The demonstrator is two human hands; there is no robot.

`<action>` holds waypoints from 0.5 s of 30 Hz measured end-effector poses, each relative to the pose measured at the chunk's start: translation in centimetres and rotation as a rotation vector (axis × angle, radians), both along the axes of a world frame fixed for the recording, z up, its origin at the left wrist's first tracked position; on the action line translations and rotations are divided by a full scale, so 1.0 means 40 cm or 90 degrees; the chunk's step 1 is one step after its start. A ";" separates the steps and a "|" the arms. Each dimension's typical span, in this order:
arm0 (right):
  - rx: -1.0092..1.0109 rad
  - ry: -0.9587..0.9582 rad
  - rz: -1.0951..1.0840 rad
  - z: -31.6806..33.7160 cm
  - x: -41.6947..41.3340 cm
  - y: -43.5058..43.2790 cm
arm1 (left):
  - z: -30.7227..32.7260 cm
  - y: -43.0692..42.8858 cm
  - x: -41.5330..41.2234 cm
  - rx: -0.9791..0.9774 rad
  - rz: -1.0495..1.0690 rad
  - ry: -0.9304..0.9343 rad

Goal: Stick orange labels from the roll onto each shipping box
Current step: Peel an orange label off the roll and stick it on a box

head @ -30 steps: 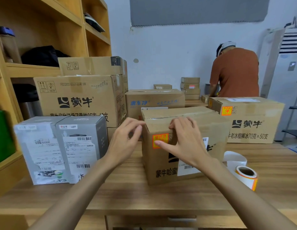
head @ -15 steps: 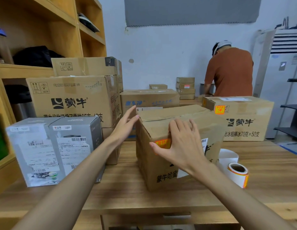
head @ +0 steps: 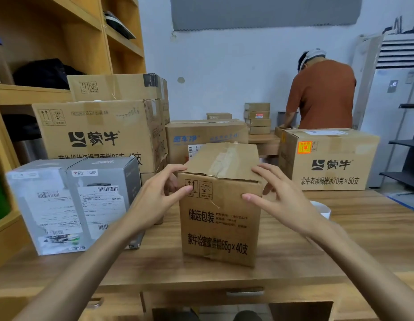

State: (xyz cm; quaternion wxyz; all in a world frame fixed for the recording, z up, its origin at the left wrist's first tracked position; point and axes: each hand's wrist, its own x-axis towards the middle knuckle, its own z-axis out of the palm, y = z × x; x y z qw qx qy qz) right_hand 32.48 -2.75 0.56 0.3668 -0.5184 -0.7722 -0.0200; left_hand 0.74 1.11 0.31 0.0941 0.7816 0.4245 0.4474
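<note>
Since a carton this tall is easiest to steer from the top, the left hand [head: 159, 193] and right hand [head: 277, 198] each grip an upper corner of the small carton [head: 219, 216]. Their thumbs lie on the near face and their fingers wrap round the sides. It stands upright near the front of the wooden table [head: 294, 258] with its narrow end facing me, and I see no orange sticker on that end or on the taped top. My guess is that it is being turned or shifted, either to check a side or to make room.

Just behind the right wrist is a curl of white backing paper [head: 322, 209]. I take it to be the label roll, kept within easy reach, though most of it is hidden. To the left, close beside the carton, stand the grey boxes [head: 74, 205], whose near faces carry white shipping slips and no orange that I can see.

Further back on the right, the big carton [head: 328, 163] has an orange label [head: 304, 147] near its top corner. The stacked cartons [head: 97, 135] against the shelving show none on the sides facing me, so they probably still need theirs. At the far wall a person in a rust shirt [head: 321, 96] works facing away.
</note>
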 end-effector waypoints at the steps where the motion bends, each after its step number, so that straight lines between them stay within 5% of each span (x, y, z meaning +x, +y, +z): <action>1: -0.016 0.021 0.025 0.004 -0.001 0.008 | 0.000 0.002 -0.006 0.007 0.010 0.010; 15: -0.076 0.087 0.102 0.022 0.015 0.102 | 0.019 0.021 0.030 0.106 0.121 0.120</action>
